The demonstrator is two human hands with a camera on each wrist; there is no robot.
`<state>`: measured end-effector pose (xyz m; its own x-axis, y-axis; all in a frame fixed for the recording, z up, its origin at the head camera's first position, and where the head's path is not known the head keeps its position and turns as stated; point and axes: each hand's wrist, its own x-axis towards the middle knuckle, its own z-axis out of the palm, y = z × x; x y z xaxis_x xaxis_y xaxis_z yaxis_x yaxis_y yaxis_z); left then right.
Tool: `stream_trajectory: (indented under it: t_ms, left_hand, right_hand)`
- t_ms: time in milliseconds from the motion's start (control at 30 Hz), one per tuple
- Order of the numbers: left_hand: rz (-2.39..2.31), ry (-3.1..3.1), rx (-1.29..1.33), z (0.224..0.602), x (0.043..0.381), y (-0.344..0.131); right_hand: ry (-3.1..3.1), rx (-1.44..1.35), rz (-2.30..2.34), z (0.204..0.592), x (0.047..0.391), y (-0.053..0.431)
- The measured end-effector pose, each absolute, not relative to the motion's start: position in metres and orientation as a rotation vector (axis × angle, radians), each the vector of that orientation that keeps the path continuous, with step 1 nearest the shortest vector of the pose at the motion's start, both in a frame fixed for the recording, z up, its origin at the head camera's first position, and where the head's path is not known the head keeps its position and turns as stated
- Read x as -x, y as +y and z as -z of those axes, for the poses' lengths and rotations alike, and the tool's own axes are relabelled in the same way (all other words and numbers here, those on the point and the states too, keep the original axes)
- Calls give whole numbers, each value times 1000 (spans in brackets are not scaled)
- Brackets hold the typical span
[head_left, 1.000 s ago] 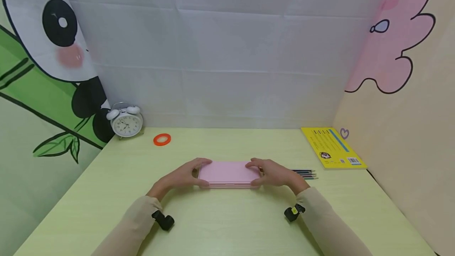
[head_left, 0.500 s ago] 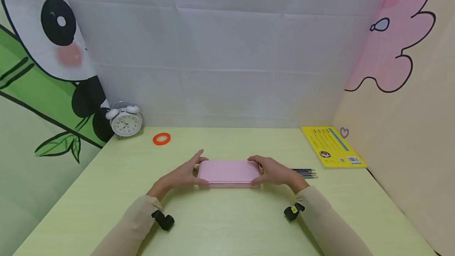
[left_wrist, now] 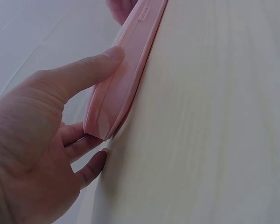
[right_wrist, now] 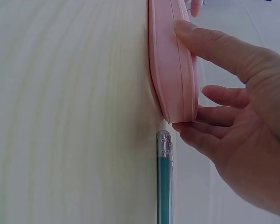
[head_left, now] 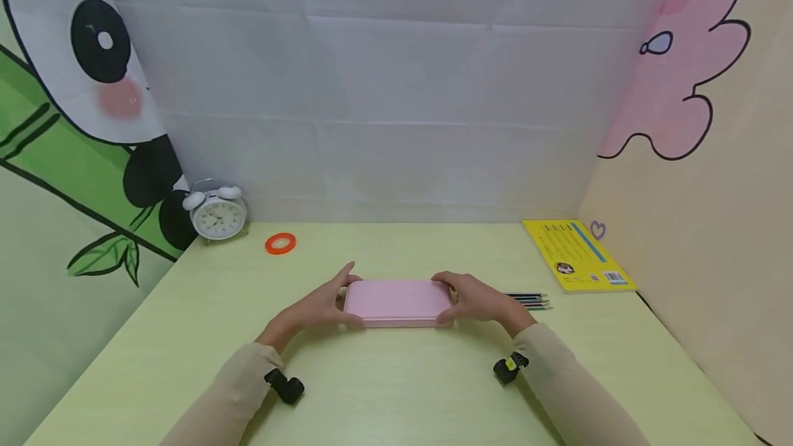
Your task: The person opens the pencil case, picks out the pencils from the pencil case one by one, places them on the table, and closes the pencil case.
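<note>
A pink pencil case [head_left: 398, 301] lies flat on the table, its lid down and its long side toward me. My left hand [head_left: 317, 305] holds its left end, thumb on the front side and fingers around the end and back corner. The index finger points up, off the case. At the opposite end my right hand [head_left: 480, 299] grips the case, thumb on the front and fingers at the back corner. A small clasp [left_wrist: 144, 13] shows on the front side in the left wrist view. Several pencils [head_left: 528, 301] lie just right of the case, partly behind my right hand.
A white alarm clock [head_left: 218, 212] stands at the back left, with an orange tape ring [head_left: 281, 243] beside it. The yellow book [head_left: 579, 257] lies at the back right edge. Behind the table [head_left: 396, 391] hangs a white cloth [head_left: 396, 88].
My right index finger has slid from the top of the lid to the back corner. The left index finger has lifted off the case. The case stays in place.
</note>
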<state>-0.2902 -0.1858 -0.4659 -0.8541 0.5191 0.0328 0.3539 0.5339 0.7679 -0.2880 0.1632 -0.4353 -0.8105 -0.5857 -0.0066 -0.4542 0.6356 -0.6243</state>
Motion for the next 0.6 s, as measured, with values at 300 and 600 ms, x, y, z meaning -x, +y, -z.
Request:
stream_trajectory:
  t_ms: [300,600]
  left_hand:
    - [-1280,2516,-720,468,292,-184]
    - [-1242,2576,-709,469,294,-185]
  right_hand:
    - [2664,859,926,439,288,168]
    - [2665,860,899,434,287,175]
